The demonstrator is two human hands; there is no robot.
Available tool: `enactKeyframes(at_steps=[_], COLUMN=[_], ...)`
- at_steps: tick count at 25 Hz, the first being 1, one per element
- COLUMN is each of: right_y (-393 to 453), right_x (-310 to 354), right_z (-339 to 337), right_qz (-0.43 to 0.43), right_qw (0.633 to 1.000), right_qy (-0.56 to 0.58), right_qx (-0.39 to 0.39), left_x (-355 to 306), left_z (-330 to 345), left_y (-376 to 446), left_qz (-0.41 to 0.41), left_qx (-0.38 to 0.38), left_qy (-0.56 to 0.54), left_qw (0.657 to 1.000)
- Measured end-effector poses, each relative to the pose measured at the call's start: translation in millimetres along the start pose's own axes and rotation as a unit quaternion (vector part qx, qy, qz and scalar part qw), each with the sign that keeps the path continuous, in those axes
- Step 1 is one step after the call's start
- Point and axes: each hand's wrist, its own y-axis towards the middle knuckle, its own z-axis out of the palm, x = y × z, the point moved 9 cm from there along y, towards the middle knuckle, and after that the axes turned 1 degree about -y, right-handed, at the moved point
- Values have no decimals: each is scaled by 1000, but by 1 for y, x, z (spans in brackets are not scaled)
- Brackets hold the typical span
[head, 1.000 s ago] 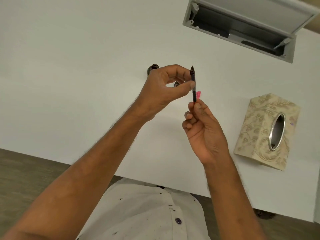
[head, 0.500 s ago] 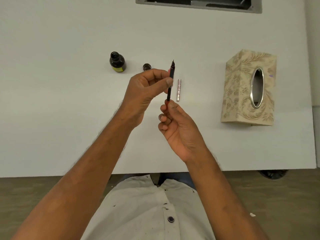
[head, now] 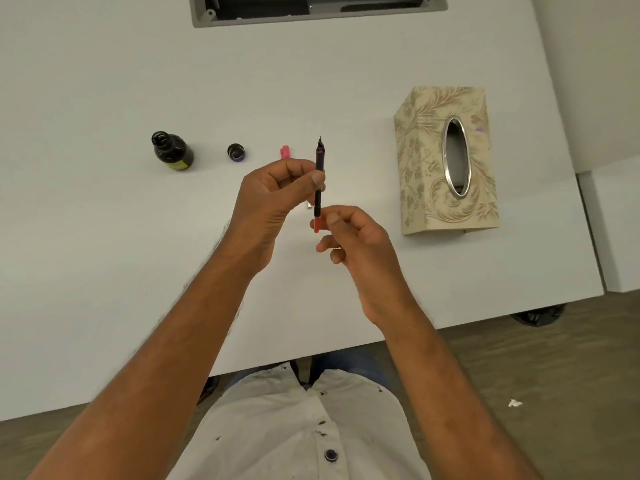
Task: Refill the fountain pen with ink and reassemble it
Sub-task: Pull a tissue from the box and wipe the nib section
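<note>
My left hand [head: 277, 199] pinches the dark inner part of the fountain pen [head: 319, 168] upright above the table, nib pointing away from me. Its red lower end [head: 316, 225] sits at the thumb and fingertips of my right hand [head: 353, 237], which pinch it. The open ink bottle [head: 171, 150] stands at the left, with its small dark cap [head: 236, 153] lying beside it. A pink pen piece [head: 284, 151] lies on the table behind my left hand, partly hidden.
A patterned tissue box [head: 446, 161] stands on the white table [head: 104, 237] to the right. A grey cable hatch [head: 311, 12] is open at the far edge. The near table edge runs just before my torso.
The camera view has tilted and shifted, so the bottle and cap came into sight. Both hands still hold the pen section; its red lower end now shows at my right fingertips.
</note>
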Motion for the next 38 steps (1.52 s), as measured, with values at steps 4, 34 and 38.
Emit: enactKeyframes(at_steps=[4,34,38], right_y=[5,110,110], right_x=[56,103,108], right_z=[-79,-158,-157], right_qz=[-146,-263,-263], right_qw=[968,539,564], right_qy=[-129,-796,-779], right_qx=[-155,-82,-75], left_x=[5,20,18], left_z=[14,71,70], left_y=[7,45,47], left_qz=[-25,-86,-86], left_qx=[-3,43,41], left_qy=[0,26,24], left_qw=[1000,995,995])
